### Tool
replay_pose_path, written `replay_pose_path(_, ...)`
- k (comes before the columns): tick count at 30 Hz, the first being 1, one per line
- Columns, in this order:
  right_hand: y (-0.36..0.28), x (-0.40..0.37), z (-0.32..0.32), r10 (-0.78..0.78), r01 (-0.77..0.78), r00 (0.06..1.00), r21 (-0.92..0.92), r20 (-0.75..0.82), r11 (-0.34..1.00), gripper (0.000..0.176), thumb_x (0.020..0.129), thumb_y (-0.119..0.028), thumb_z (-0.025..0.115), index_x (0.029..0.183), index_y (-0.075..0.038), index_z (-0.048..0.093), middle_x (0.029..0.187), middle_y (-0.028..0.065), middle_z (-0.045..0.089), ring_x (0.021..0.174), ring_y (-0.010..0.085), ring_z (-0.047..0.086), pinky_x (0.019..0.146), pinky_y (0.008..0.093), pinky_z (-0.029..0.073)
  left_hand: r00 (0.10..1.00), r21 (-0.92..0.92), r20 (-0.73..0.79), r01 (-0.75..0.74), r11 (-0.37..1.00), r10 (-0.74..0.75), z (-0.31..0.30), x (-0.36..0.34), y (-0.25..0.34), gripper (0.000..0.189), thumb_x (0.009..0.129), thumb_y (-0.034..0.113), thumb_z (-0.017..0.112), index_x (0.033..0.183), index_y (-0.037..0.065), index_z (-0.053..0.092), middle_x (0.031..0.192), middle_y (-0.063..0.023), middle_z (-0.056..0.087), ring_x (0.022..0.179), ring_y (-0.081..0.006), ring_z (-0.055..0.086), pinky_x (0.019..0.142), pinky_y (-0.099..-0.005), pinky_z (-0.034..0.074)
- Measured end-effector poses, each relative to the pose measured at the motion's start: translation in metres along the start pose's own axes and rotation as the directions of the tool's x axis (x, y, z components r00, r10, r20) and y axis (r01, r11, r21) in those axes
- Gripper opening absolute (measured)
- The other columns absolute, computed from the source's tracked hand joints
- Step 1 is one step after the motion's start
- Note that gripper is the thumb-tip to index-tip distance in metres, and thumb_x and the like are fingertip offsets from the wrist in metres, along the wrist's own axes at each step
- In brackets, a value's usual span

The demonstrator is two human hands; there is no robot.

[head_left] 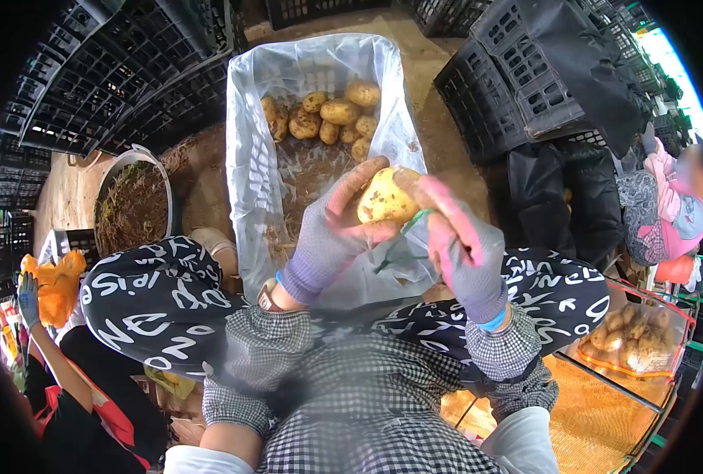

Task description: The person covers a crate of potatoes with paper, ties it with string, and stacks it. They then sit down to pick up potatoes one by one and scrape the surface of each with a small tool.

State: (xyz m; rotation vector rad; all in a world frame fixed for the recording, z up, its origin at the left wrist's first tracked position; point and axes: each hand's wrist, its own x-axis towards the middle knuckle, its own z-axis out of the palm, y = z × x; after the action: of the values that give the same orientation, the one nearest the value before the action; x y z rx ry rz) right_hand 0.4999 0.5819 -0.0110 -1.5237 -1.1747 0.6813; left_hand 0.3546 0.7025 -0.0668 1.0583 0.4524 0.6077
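Observation:
Just above the front of the lined crate (235, 158), my left hand (331, 237), in a grey and purple glove soiled on the fingers, is closed around a yellow potato (384, 197) with brown patches on its skin. My right hand (462, 245), gloved in grey and pink, reaches to the potato's right side, its fingertips right at the skin. A thin green strip (417, 220) shows at its closed fingers, with a dark blurred part below; I cannot tell what kind of tool it is. Several soil-marked potatoes (339, 112) lie at the crate's far end.
A tub of dark plant debris (134, 201) stands left of the crate. Black crates (517, 71) are stacked at both sides. Bagged potatoes (632, 340) rest at the lower right. One person (667, 189) sits at right; another's gloved hand (30, 300) holds an orange bag at left.

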Motion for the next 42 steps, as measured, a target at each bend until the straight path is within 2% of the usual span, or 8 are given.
replay_pose_path(15, 0.021, -0.003, -0.013, -0.014, 0.002, 0.987, -0.075, -0.159, 0.997, 0.04, 0.099, -0.019, 0.052, 0.133, 0.003, 0.052, 0.087, 0.0058, 0.063, 0.063, 0.0085, 0.057, 0.058, 0.0212, 0.046, 0.997, -0.172, 0.047, 0.065, 0.983, -0.058, 0.005, -0.008, 0.011, 0.087, 0.073, 0.016, 0.085, 0.144, -0.002, 0.038, 0.137, -0.0079, 0.049, 0.126, -0.0159, 0.047, 0.107, -0.0303, 0.039)
replay_pose_path(20, 0.014, 0.0, 0.013, 0.34, -0.308, 0.94, 0.428, 0.002, 0.85, 0.05, 0.092, -0.02, 0.063, 0.134, 0.002, 0.048, 0.096, 0.0077, 0.064, 0.075, 0.0123, 0.063, 0.064, 0.0244, 0.053, 0.993, 0.144, 0.117, -0.021, 0.989, 0.004, 0.002, -0.009, 0.006, 0.062, 0.086, 0.019, 0.074, 0.138, -0.003, 0.047, 0.13, -0.0078, 0.053, 0.117, -0.015, 0.051, 0.102, -0.0299, 0.043)
replay_pose_path(23, 0.022, -0.002, 0.011, 0.49, -0.493, 0.856, 0.546, 0.165, 0.677, 0.055, 0.087, -0.021, 0.068, 0.133, 0.001, 0.047, 0.099, 0.008, 0.064, 0.075, 0.0133, 0.064, 0.066, 0.0247, 0.053, 0.998, -0.042, 0.012, -0.067, 0.997, 0.067, -0.003, -0.005, -0.006, 0.044, 0.094, 0.02, 0.064, 0.13, -0.003, 0.054, 0.12, -0.008, 0.057, 0.101, -0.0135, 0.057, 0.087, -0.0267, 0.05)
replay_pose_path(27, 0.017, 0.001, 0.001, 0.516, -0.476, 0.855, 0.457, 0.043, 0.751, 0.053, 0.09, -0.033, 0.06, 0.129, 0.001, 0.05, 0.099, 0.0085, 0.065, 0.065, 0.0122, 0.058, 0.056, 0.0225, 0.046, 0.812, -0.212, -0.579, -0.069, 0.975, -0.069, -0.062, 0.042, -0.059, 0.04, 0.096, 0.027, 0.06, 0.124, -0.001, 0.056, 0.108, -0.0103, 0.062, 0.077, -0.0089, 0.059, 0.062, -0.0216, 0.05)
replay_pose_path(30, 0.026, 0.002, -0.016, 0.555, -0.461, 0.829, 0.647, 0.069, 0.607, 0.045, 0.089, -0.026, 0.061, 0.126, -0.002, 0.053, 0.109, 0.0103, 0.063, 0.087, 0.0169, 0.064, 0.06, 0.0262, 0.052, 0.651, 0.08, -0.754, 0.225, 0.971, -0.089, -0.108, 0.081, -0.1, 0.041, 0.089, 0.018, 0.062, 0.126, 0.0, 0.056, 0.104, -0.0127, 0.064, 0.074, -0.0143, 0.06, 0.065, -0.0296, 0.051)
replay_pose_path(38, -0.07, -0.073, -0.096, 0.426, -0.261, 0.753, 0.368, -0.501, 0.893, 0.077, 0.083, -0.052, 0.064, 0.129, 0.006, 0.042, 0.096, 0.0129, 0.063, 0.057, 0.0114, 0.058, 0.042, 0.0185, 0.044, 0.947, 0.975, -0.191, 0.154, 0.159, 0.258, -0.216, 0.261, -0.136, 0.047, 0.082, 0.007, 0.061, 0.129, 0.002, 0.054, 0.099, -0.0158, 0.064, 0.081, -0.0224, 0.062, 0.074, -0.036, 0.052)
replay_pose_path(40, -0.127, -0.119, -0.105, 0.251, -0.166, 0.611, 0.189, -0.75, 0.968, 0.078, 0.083, -0.051, 0.066, 0.131, 0.006, 0.041, 0.104, 0.0143, 0.062, 0.067, 0.0144, 0.063, 0.049, 0.0214, 0.05, 0.981, 0.999, 0.003, -0.012, 0.047, 0.194, -0.233, 0.32, -0.145, 0.048, 0.082, 0.007, 0.061, 0.129, 0.002, 0.053, 0.099, -0.0157, 0.064, 0.081, -0.0223, 0.062, 0.074, -0.0356, 0.052)
replay_pose_path(42, -0.181, -0.168, -0.093, -0.11, -0.094, 0.243, -0.136, -0.964, 0.986, 0.075, 0.085, -0.047, 0.065, 0.134, 0.005, 0.04, 0.111, 0.0143, 0.06, 0.081, 0.0163, 0.064, 0.065, 0.0266, 0.055, 0.976, 0.988, 0.156, -0.153, -0.036, 0.149, -0.212, 0.381, -0.169, 0.048, 0.083, 0.007, 0.061, 0.13, 0.003, 0.053, 0.099, -0.0156, 0.064, 0.081, -0.0222, 0.062, 0.074, -0.0353, 0.052)
